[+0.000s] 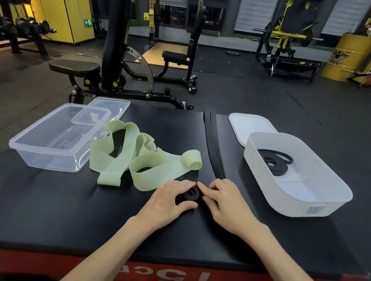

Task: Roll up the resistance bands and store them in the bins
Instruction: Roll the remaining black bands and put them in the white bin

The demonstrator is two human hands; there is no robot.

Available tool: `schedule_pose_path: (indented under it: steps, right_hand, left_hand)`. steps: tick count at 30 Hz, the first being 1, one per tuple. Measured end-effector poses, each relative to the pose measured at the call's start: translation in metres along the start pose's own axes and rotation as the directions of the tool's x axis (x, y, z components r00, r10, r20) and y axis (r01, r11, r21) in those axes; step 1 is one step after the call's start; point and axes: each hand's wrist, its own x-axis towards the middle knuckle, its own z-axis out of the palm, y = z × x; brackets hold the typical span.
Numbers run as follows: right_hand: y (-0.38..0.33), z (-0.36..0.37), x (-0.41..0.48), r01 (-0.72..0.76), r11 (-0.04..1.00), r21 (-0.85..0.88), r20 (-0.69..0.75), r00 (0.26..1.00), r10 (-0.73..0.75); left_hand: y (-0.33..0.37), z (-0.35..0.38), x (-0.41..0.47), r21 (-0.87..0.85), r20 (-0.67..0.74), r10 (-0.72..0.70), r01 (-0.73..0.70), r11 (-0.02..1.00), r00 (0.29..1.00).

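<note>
- On the black padded platform (53, 205) in front of me, all the task items lie within reach; gym machines stand well behind it.
- The white bin (289, 201) sits at the right and already holds a coiled band (273, 162). Its lid (248, 125) lies flat just behind it.
- The clear bin (47, 160) sits at the left with nothing in it that I can make out. Its lid is propped on its far corner.
- The green band (116, 155) lies between the clear bin and the hands in loose, unrolled folds. I judge it wide, thin, very soft and likely to spring open, so I would take it by one flat end.
- The black band (213, 144) is a narrow strap. Its long axis runs from the platform's far edge toward me, curving slightly right, and its near end is wound into a small roll between the hands.
- I judge it light, rubbery and grippy, but with enough spring to unwind if released. The hold belongs on the roll's two flat faces, with the strap kept straight.
- The left hand (166, 204) pinches the roll, with its fingers (183, 183) bent over the far side and the thumb on the near side.
- The right hand (225, 204) has its fingers curled, the index tip on the roll and the others on the strap beside it.
</note>
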Motion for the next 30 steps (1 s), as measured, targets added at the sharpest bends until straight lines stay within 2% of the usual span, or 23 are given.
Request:
schedule_pose_path:
  steps: [2, 5, 12, 17, 25, 30]
  right_hand:
    - [0.006, -0.007, -0.005, 0.018, 1.0, -0.022, 0.101, 0.995, -0.016]
    - [0.016, -0.011, -0.006, 0.06, 0.993, -0.097, 0.143, 0.989, -0.045]
    - [0.025, -0.008, -0.01, 0.054, 0.994, -0.091, -0.08, 0.995, -0.061]
    - [0.019, -0.006, -0.012, 0.116, 0.972, -0.206, -0.172, 0.973, -0.153]
    - [-0.013, 0.002, -0.024, 0.114, 0.941, -0.318, -0.205, 0.961, -0.186]
    - [-0.032, 0.01, -0.02, 0.025, 0.954, -0.3, -0.232, 0.968, -0.098]
  left_hand:
    - [0.001, 0.0, 0.0, -0.002, 0.004, -0.014, 0.014, 1.0, 1.0]
    - [-0.001, 0.002, 0.0, 0.008, -0.011, -0.035, 0.035, 0.999, 0.999]
    - [0.0, 0.005, -0.003, 0.011, -0.042, -0.112, 0.113, 0.994, 0.993]
    - [0.005, 0.007, -0.006, -0.001, -0.077, -0.205, 0.206, 0.979, 0.976]
    - [0.009, 0.007, -0.006, -0.003, -0.086, -0.244, 0.244, 0.97, 0.966]
    - [0.007, 0.006, -0.004, -0.016, -0.082, -0.286, 0.285, 0.958, 0.955]
